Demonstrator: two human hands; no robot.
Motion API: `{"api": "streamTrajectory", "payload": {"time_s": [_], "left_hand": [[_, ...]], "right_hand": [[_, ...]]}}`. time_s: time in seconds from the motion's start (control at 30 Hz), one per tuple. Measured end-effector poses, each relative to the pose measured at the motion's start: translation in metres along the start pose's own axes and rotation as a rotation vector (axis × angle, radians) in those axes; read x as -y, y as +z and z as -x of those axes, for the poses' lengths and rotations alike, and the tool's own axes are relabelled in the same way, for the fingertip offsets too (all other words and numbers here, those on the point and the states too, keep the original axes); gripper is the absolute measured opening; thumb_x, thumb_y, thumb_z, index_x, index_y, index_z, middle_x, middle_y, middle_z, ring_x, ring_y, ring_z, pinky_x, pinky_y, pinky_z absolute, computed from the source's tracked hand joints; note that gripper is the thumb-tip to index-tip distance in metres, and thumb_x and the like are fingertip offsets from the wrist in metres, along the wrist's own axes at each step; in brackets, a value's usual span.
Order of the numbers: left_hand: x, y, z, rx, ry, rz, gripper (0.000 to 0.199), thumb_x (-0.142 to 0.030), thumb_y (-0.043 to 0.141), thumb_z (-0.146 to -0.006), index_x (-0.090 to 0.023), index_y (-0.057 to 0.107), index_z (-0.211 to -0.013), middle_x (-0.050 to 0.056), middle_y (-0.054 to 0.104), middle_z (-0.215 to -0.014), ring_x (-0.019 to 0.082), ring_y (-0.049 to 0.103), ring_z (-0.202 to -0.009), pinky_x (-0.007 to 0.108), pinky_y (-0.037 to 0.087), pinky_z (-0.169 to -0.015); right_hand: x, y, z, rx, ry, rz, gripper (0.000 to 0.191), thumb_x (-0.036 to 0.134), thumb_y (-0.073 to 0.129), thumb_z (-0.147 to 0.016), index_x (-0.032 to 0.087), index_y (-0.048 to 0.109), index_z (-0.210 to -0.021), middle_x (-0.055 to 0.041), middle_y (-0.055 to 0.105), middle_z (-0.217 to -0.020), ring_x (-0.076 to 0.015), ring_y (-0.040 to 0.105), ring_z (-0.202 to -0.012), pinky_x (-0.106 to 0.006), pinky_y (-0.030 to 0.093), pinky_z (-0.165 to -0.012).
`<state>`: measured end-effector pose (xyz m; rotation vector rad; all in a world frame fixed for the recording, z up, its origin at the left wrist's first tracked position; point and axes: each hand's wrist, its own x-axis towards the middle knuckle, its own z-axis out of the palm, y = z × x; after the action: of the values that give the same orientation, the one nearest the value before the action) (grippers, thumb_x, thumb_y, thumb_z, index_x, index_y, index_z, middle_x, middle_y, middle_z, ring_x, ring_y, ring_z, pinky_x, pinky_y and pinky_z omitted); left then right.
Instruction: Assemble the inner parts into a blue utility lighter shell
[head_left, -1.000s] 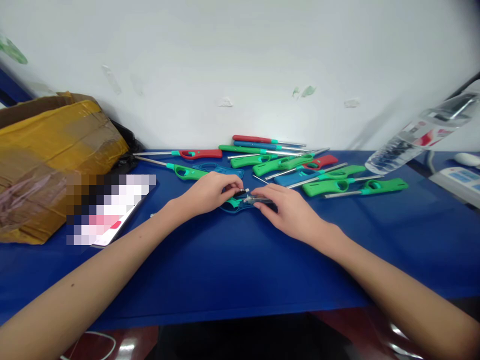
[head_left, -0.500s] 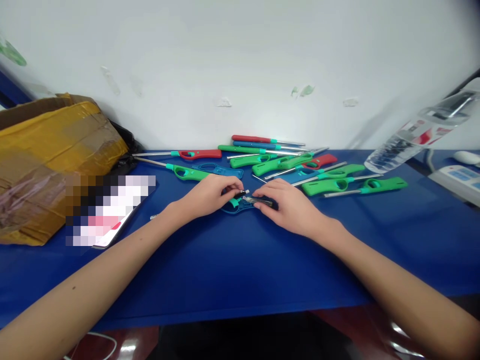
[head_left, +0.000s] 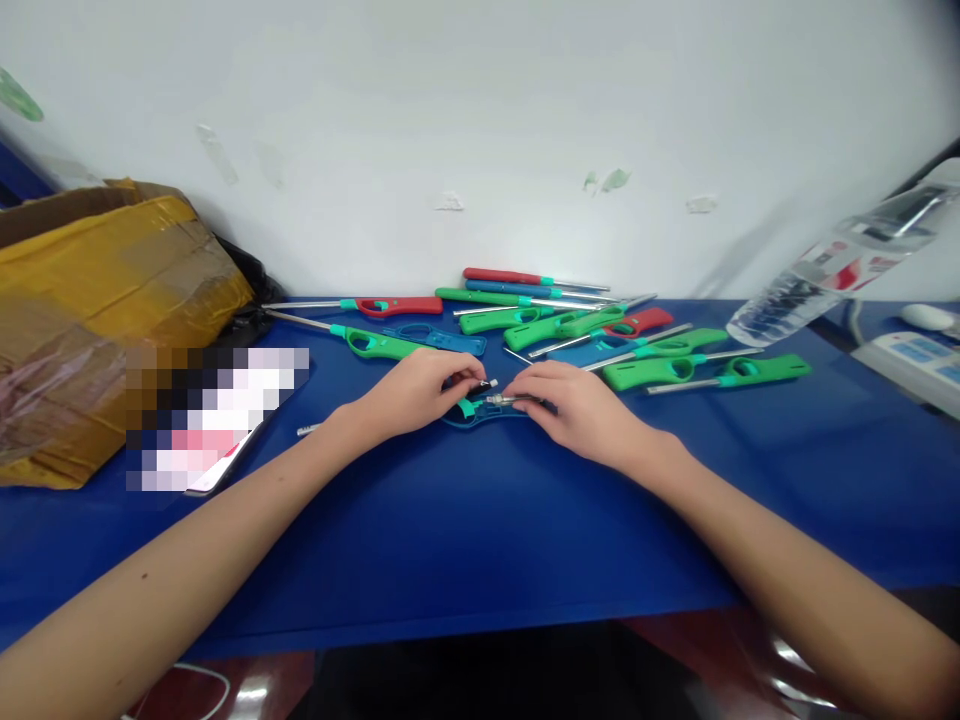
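Note:
My left hand pinches a small black part with a pale tip. Facing it, my right hand is closed on a slim part with a metal end. Both hands are over a blue lighter shell half lying on the blue table. A turquoise trigger piece shows in the shell near my left fingertips. Behind my left hand lie a blue shell half, a green lighter and a red lighter.
Several green, red and blue lighters are heaped behind and right of my right hand. A taped cardboard box and a phone stand at the left. At the right are a water bottle and a white device.
My right hand has turned the slim part slightly, and its metal end now sits a little further left. My left hand has barely moved.

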<state>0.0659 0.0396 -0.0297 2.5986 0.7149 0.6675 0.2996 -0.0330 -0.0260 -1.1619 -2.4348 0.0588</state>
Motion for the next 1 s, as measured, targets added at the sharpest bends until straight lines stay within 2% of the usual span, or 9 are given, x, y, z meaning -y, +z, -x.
{"api": "streamTrajectory", "payload": {"time_s": [0.2, 0.43, 0.67, 1.0], "left_hand": [[-0.0015, -0.0002, 0.0002, 0.002, 0.001, -0.005, 0.014, -0.016, 0.054, -0.092, -0.019, 0.067, -0.097, -0.001, 0.070, -0.082, 0.011, 0.062, -0.070, 0.021, 0.043, -0.065], [-0.0013, 0.0001, -0.0004, -0.001, 0.001, -0.006, 0.014, -0.017, 0.055, -0.092, -0.020, 0.067, -0.098, -0.002, 0.070, -0.081, 0.011, 0.062, -0.069, 0.020, 0.043, -0.064], [-0.0007, 0.0008, -0.0002, -0.006, 0.007, -0.003, 0.014, -0.018, 0.055, -0.092, -0.020, 0.068, -0.098, -0.002, 0.070, -0.081, 0.011, 0.062, -0.069, 0.021, 0.043, -0.064], [-0.0026, 0.0001, -0.0011, -0.012, 0.009, 0.011, 0.014, -0.017, 0.056, -0.092, -0.019, 0.068, -0.097, -0.002, 0.071, -0.082, 0.011, 0.063, -0.070, 0.020, 0.044, -0.064]], "right_hand": [[0.0008, -0.0013, 0.0001, 0.014, -0.015, 0.076, 0.023, 0.018, 0.054, -0.095, 0.017, 0.072, -0.108, -0.0100, 0.074, -0.104, -0.0241, 0.068, -0.094, -0.036, 0.053, -0.081], [0.0061, -0.0013, 0.0001, -0.010, -0.077, 0.268, 0.028, 0.011, 0.049, -0.095, 0.017, 0.073, -0.107, -0.0096, 0.076, -0.105, -0.0234, 0.071, -0.084, -0.034, 0.051, -0.071], [0.0021, -0.0009, 0.0014, -0.048, -0.036, 0.140, 0.021, 0.020, 0.055, -0.095, 0.018, 0.073, -0.106, -0.0068, 0.076, -0.103, -0.0236, 0.070, -0.090, -0.034, 0.053, -0.076], [0.0016, -0.0022, 0.0008, 0.045, 0.078, -0.008, 0.022, 0.017, 0.053, -0.095, 0.021, 0.069, -0.110, -0.0076, 0.071, -0.107, -0.0238, 0.065, -0.101, -0.036, 0.053, -0.084]]}}
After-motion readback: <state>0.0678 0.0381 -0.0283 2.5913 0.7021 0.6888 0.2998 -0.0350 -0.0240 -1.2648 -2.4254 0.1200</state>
